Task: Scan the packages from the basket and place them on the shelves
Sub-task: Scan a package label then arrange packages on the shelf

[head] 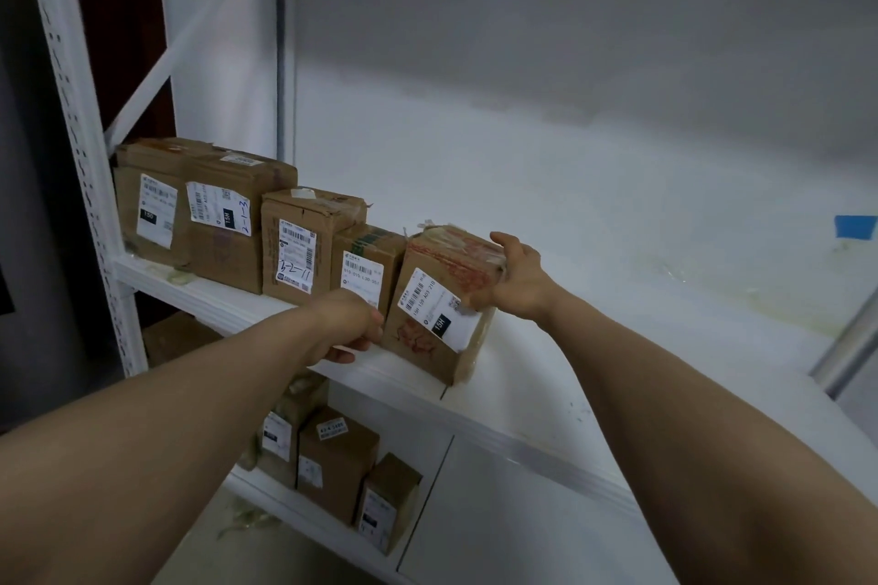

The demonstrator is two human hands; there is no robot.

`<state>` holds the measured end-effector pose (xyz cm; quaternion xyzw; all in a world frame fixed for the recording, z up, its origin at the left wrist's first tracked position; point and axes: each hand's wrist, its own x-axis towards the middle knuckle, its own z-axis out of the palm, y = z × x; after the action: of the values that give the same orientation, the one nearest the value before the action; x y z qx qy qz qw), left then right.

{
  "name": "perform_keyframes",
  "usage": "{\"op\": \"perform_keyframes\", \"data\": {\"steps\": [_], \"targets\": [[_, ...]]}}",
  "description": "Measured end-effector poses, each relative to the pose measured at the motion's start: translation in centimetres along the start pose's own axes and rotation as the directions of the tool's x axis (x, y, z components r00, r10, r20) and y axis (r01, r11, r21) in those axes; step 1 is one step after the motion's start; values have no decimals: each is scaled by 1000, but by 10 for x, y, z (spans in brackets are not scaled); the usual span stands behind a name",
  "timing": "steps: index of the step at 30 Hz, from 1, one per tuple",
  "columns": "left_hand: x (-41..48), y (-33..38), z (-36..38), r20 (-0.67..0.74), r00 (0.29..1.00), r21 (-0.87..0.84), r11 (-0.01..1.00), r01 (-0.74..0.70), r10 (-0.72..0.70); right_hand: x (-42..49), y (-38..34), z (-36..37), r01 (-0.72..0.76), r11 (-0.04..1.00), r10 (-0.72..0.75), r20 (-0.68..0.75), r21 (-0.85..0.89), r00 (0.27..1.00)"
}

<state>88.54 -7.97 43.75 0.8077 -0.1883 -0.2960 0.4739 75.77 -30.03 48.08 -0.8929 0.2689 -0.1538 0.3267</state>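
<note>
At the centre of the frame, the package (442, 304), a brown taped carton with a white barcode label facing the camera, sat on the white shelf (594, 299) near its front edge, leaning a little. It was at the right end of a row of four labelled boxes (290, 247), just beside the last one. The left hand (347, 323) gripped its lower left edge with curled fingers. The right hand (518, 276) held its upper right corner, fingers wrapped over the top. Lower in the frame, more cartons (332, 456) stood on the lower shelf (285, 508). A strip of blue tape (855, 226) showed at the right edge.
</note>
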Motion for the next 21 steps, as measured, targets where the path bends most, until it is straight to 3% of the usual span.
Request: {"op": "perform_keyframes", "data": {"steps": [5, 12, 17, 21], "targets": [[-25, 6, 24, 18, 999, 95, 994, -50, 49, -46, 6, -15, -9, 999, 7, -48, -33, 999], [-71, 10, 64, 163, 957, 284, 917, -279, 241, -144, 31, -37, -177, 982, 165, -146, -70, 975], [-106, -21, 99, 282, 913, 345, 857, -383, 295, -244, 67, -48, -372, 924, 337, -267, -90, 903], [-139, -64, 141, 407, 889, 376, 848, -374, 211, -344, 99, -44, -556, 819, 500, -299, -143, 813]]}}
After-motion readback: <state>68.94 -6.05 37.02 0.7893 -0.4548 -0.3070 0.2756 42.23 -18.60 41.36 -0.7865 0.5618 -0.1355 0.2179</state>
